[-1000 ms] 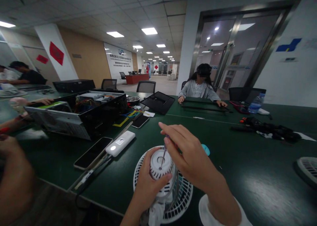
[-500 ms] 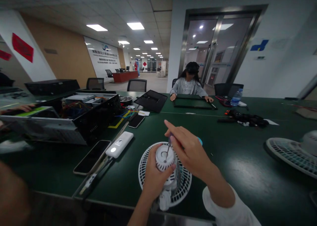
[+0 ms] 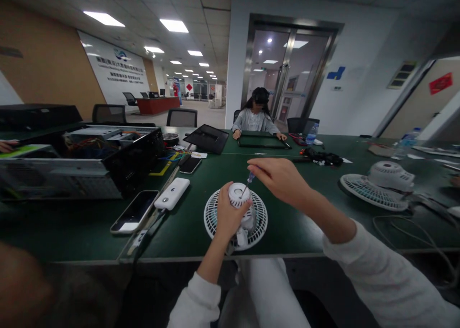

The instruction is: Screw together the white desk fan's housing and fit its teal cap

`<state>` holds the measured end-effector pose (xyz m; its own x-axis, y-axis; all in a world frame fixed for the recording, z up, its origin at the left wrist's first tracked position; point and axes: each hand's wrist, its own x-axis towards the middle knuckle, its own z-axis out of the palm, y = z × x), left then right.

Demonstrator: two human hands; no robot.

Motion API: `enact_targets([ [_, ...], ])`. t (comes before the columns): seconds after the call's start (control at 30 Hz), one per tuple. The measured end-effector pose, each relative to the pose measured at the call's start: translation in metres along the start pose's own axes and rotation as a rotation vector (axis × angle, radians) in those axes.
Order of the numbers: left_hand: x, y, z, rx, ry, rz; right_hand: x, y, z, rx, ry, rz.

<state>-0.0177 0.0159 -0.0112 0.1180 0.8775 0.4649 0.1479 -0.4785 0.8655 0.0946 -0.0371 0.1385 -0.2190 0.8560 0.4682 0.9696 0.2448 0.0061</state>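
A white electric fan (image 3: pixel 259 225) lies grille-down near the table's front edge, its round motor housing on top. My left hand (image 3: pixel 230 213) is wrapped round that housing, thumb on the near side. In my right hand (image 3: pixel 275 177) is a screwdriver (image 3: pixel 250 177) with a clear purplish handle, gripped between thumb and fingers. Its thin shaft slants down and left to the top of the housing. Whether the tip sits in a screw I cannot tell at this size.
Left of the fan lie a white power bank (image 3: pixel 173 193), a phone (image 3: pixel 135 212) and an open computer case (image 3: pixel 118 162). A second fan (image 3: pixel 373 186) with a cable lies on the right. Across the table a person (image 3: pixel 257 114) holds a black frame (image 3: pixel 264 142).
My view has swung right, bringing the second fan fully into sight. My right hand has drawn its fingers in round the screwdriver handle, and the shaft now leans more to the right.
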Motion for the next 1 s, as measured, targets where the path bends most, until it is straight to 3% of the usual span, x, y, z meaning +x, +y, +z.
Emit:
enact_targets([
  [0.23, 0.001, -0.002, 0.0, 0.012, 0.005, 0.036, 0.005, 0.001, -0.021, 0.016, -0.102, -0.027],
  [0.5, 0.001, -0.002, 0.0, 0.021, 0.011, 0.039, 0.013, 0.003, -0.016, 0.067, -0.102, -0.089],
  [0.7, -0.002, 0.003, -0.001, 0.014, 0.018, 0.001, 0.015, 0.01, -0.024, 0.305, -0.274, -0.169],
  [0.77, -0.003, 0.004, 0.0, 0.01, 0.022, -0.015, 0.016, 0.015, -0.024, 0.286, -0.299, -0.218],
  [0.9, -0.006, 0.007, 0.001, 0.005, 0.023, -0.038, 0.02, 0.028, -0.013, 0.14, -0.183, -0.326],
  [1.0, -0.006, 0.008, 0.001, -0.024, 0.001, -0.08, 0.021, 0.036, -0.002, 0.223, -0.124, -0.384],
])
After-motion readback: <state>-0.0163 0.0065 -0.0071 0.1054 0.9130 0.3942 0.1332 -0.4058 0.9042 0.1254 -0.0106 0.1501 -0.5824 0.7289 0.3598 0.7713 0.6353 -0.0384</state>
